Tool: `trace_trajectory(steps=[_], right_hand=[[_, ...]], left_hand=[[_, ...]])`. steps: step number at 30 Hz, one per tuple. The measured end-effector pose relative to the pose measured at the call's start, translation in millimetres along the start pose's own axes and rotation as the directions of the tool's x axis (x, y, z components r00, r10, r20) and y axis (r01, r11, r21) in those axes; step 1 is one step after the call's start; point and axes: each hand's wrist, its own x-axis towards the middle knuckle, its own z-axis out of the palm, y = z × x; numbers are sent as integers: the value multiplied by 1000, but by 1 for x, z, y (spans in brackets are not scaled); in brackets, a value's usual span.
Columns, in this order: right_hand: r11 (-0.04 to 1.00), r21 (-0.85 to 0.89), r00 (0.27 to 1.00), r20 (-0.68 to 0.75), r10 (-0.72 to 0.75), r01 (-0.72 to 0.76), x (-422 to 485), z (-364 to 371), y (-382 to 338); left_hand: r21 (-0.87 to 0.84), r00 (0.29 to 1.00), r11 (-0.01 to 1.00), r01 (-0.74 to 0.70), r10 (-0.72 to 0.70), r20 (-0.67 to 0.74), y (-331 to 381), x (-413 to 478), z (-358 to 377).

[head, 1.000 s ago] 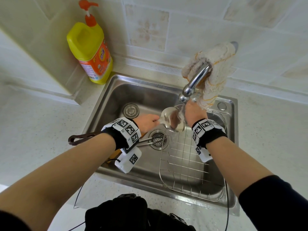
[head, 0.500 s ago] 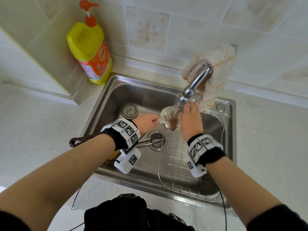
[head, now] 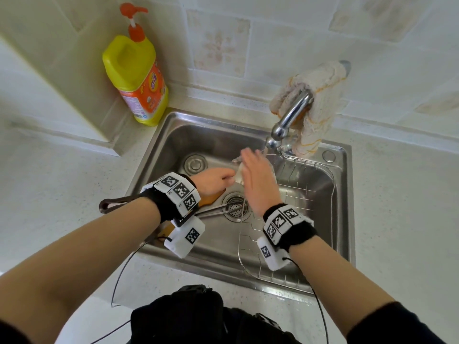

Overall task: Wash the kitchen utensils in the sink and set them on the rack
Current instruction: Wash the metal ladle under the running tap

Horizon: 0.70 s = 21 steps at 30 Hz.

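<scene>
A metal ladle with a dark handle is held over the steel sink, just below the tap. My left hand grips the ladle near its bowl, and the handle sticks out to the left past my wrist. My right hand lies with straight fingers against the bowl and hides most of it. The wire rack sits in the right half of the sink with nothing on it. Metal tongs and a wooden-handled utensil lie in the sink under my left wrist.
A yellow dish-soap bottle stands on the counter at the sink's back left corner. A knitted cloth hangs over the tap. The drain strainer is in the sink's middle. Pale counter surrounds the sink.
My right hand has shifted left and turned, its flat fingers now covering the ladle bowl from the right. The left hand keeps the ladle in place.
</scene>
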Motion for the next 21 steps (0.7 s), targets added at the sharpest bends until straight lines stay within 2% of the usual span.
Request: trace_trajectory(steps=[2,3,6,7,8,10,11,14,15,19,21], right_hand=[[976,106,980,-40,195,-190,-1,-2,10],[976,129,981,-51,185,-178,-7,0,6],[994,80,997,-1,-71,71,-18,0,-10],[992,108,998,10,-68,67,-9,-1,-4],[987,158,1000,0,14,-14,2,-1,3],[975,132,982,-23,186,-181,8,2,16],[979,105,984,-16,176,-173,2,7,14],[996,52,996,49,-76,74,-18,15,-2],[994,24,992,55,-110,109,-12,14,1],[989,27,989,15,146,-146,3,12,28],[993,-6,993,23,117,-117,-10,18,16]], left_hand=[[-77,1000,997,22,-22,-9,-1,4,0],[-111,1000,993,28,-28,-1,-1,4,1],[-178,999,984,33,-28,27,1,6,4],[-214,999,976,41,-35,30,1,7,2],[-260,998,964,52,-45,31,-1,8,0],[-302,997,951,72,-66,30,-5,9,-3],[-297,997,951,79,-72,34,-8,10,-2],[-261,994,961,91,-70,88,-8,10,5],[-253,991,963,97,-70,111,-7,11,7],[-322,986,939,118,-73,148,-10,14,11],[-334,984,933,137,-88,157,-12,15,11]])
